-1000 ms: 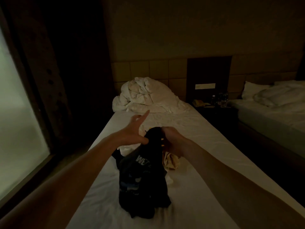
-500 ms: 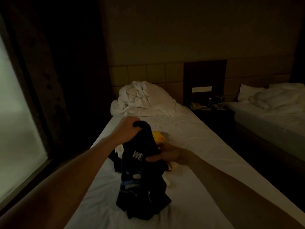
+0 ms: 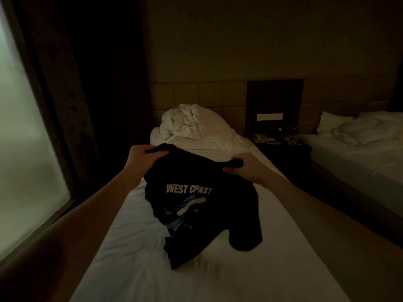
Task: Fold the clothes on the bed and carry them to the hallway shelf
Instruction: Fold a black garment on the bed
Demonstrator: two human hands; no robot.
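Black T-shirt (image 3: 202, 205) gripped by both hands (image 3: 141, 156) (image 3: 244, 168) over bed (image 3: 135, 247); crumpled duvet (image 3: 192, 125) beyond, nightstand (image 3: 281, 147) right.

Two beds (image 3: 139, 258), one black T-shirt (image 3: 202, 205), one crumpled duvet (image 3: 192, 125), two hands (image 3: 141, 156).

The black T-shirt (image 3: 202, 192) hangs bunched, so its lower print is creased and unreadable, and its hem hides part of the bed (image 3: 135, 258). Fingers of both hands are buried in its top edge. Small items on the nightstand (image 3: 281, 144) are too dark to identify. The second bed (image 3: 357, 153) is cut off at the right edge.
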